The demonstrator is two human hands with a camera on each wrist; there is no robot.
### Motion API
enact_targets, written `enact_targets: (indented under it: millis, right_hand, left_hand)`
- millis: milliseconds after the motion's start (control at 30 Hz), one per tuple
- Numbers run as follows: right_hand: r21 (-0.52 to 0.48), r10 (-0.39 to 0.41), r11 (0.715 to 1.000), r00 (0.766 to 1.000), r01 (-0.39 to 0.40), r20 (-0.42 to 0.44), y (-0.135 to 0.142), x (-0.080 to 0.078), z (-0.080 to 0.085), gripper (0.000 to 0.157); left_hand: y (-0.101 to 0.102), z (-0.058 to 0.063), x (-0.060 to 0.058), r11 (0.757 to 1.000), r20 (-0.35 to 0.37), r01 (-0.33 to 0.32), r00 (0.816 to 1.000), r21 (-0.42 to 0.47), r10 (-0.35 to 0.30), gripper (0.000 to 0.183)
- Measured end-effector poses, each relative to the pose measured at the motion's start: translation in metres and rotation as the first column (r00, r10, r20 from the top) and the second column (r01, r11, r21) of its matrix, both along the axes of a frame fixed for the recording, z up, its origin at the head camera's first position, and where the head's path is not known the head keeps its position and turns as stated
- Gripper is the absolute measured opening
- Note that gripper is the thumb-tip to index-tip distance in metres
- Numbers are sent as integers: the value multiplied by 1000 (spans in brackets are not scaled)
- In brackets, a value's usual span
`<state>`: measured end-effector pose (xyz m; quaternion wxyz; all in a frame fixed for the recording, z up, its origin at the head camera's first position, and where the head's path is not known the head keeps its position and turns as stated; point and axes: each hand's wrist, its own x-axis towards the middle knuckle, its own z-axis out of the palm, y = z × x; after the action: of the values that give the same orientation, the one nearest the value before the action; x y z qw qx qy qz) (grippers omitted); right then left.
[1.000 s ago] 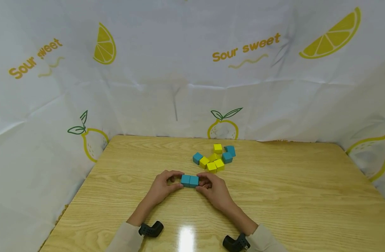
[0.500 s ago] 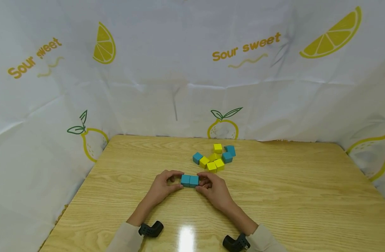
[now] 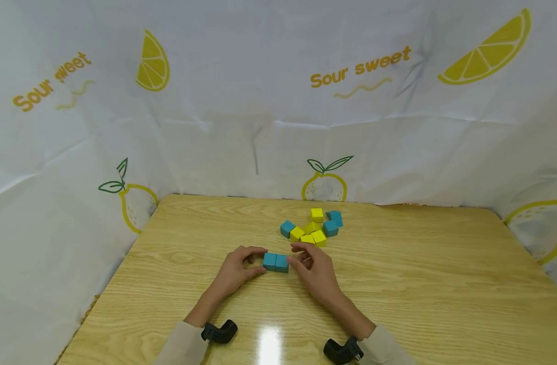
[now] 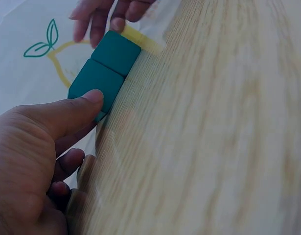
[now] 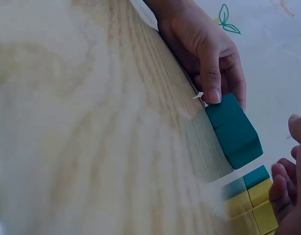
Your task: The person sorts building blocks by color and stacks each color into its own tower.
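Note:
Two blue cubes stand side by side on the wooden table, faces together. My left hand (image 3: 234,268) pinches the left blue cube (image 3: 269,261) between thumb and fingers; the left wrist view shows the thumb on this cube (image 4: 94,81). The right blue cube (image 3: 282,263) is free of any grip. Just to its right is my right hand (image 3: 318,271), fingers relaxed and parted with nothing between them. In the right wrist view a gap shows between this hand (image 5: 293,181) and the cube (image 5: 241,147).
Behind the hands lies a loose group of blocks: several yellow cubes (image 3: 317,215), a yellow wedge (image 3: 312,227), blue cubes (image 3: 330,228) and a curved-edged blue block (image 3: 334,218). A white cloth (image 3: 242,152) with lemon prints hangs round the table (image 3: 419,284).
My right hand has let go of the right blue cube and shifted slightly right and away, its fingers spreading. The left hand and both cubes stay in place.

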<state>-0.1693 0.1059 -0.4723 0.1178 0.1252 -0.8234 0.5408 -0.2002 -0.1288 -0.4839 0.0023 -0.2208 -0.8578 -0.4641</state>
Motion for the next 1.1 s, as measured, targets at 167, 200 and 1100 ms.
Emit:
enact_targets:
  millis: [167,200,1100]
  right_hand:
    - [35,-104,993,982,111,-157,-1,-12,2,30]
    - [41,-119,991,978,128,-171,-1,-15,2,30]
    - [176,-232,948,955,265,-183,-14,-57,1,46]
  left_hand:
    - [0,1,0,1000,5,2,1000,-6,-2,41]
    - [-1,1,0,1000,7,4,1000,-4,-4,41]
    - [-2,-2,-2,1000,-5,22,1000,16,-22,39]
